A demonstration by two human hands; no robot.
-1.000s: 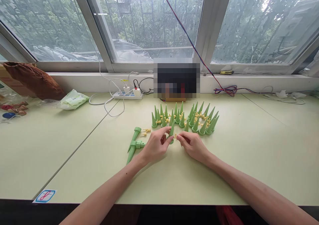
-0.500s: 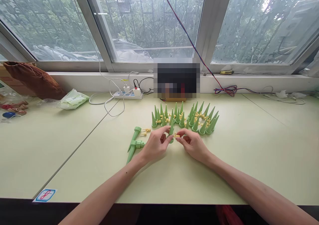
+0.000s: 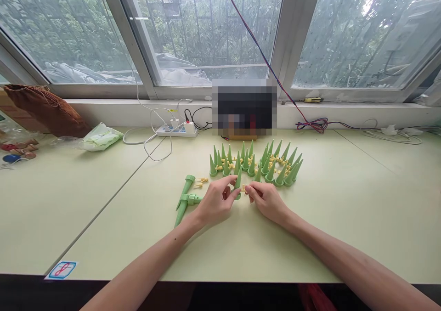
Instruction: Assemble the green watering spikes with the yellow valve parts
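My left hand (image 3: 220, 195) is closed around a green plant watering spike (image 3: 239, 180), which stands with its tip up. At the spike's right side my right hand (image 3: 265, 198) pinches a small yellow valve (image 3: 243, 188); the fingers hide part of it, and I cannot tell how far it sits in the spike. Behind both hands several green spikes (image 3: 279, 178) stand upright in two groups, with yellow valves (image 3: 230, 163) among them. Left of my left hand lie loose green spikes (image 3: 184, 200), some crossing each other, and a few yellow valves (image 3: 202, 180).
A white power strip (image 3: 177, 131) with cables sits by the wall, left of a blurred dark object (image 3: 244, 111). Farther left are a green-white packet (image 3: 102, 137) and a brown bag (image 3: 48, 111). Bundled red-blue wire (image 3: 315, 125) lies at the back right. A sticker (image 3: 62, 269) marks the front edge.
My right fingers have closed further over the yellow valve, covering more of it. The spike in my left hand has shifted slightly and leans a little more to the right.
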